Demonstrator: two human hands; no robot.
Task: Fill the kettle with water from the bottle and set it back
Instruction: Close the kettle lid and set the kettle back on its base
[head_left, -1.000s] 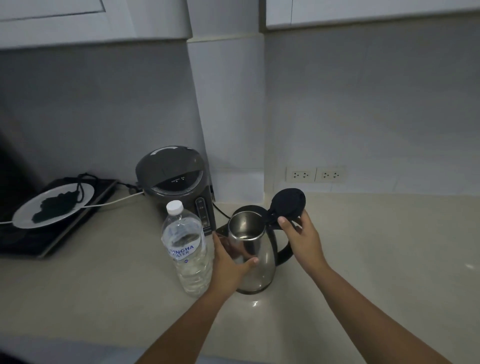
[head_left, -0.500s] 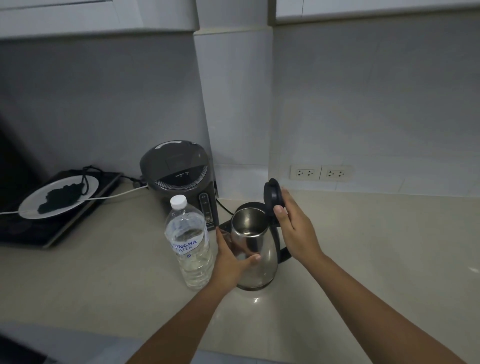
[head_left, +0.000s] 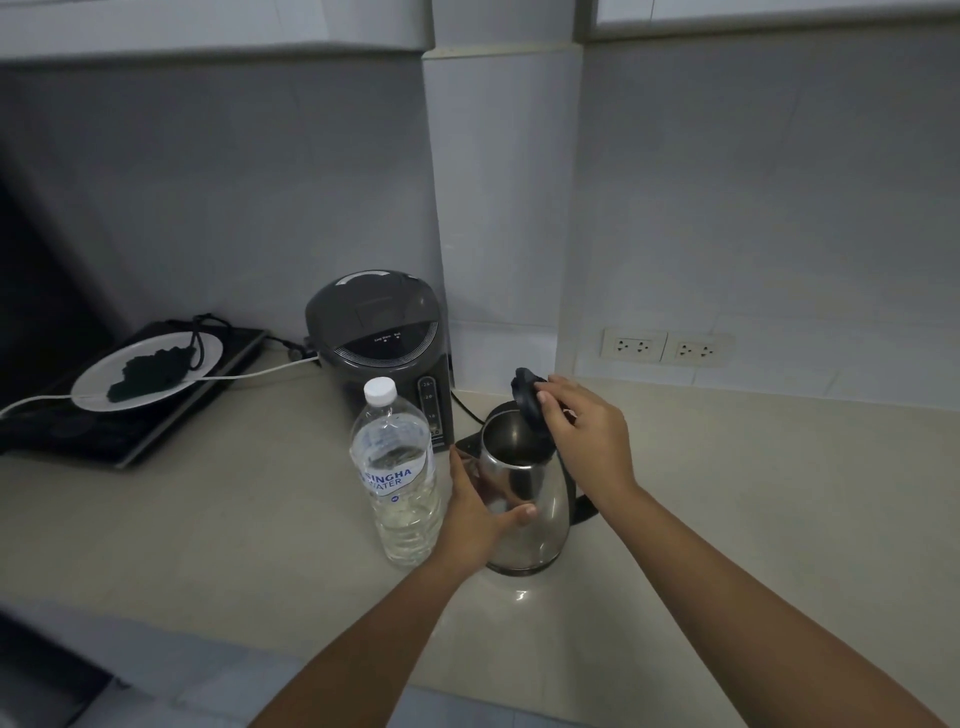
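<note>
A steel kettle (head_left: 537, 525) stands on the pale counter with its mouth uncovered. My left hand (head_left: 475, 512) wraps around the kettle's left side. My right hand (head_left: 584, 431) pinches the black hinged lid (head_left: 527, 397), which tilts over the rear of the opening. The kettle's black handle shows below my right wrist. A clear water bottle (head_left: 397, 473) with a white cap stands upright just left of my left hand, about half full.
A dark thermo pot (head_left: 382, 345) stands behind the bottle against the wall. Far left, a white plate (head_left: 148, 371) with something dark rests on a black cooktop, with cords beside it. Wall sockets (head_left: 667, 345) sit at the right.
My right hand has swung the lid from standing wide open toward the kettle's mouth. My left hand has stayed on the kettle's body.
</note>
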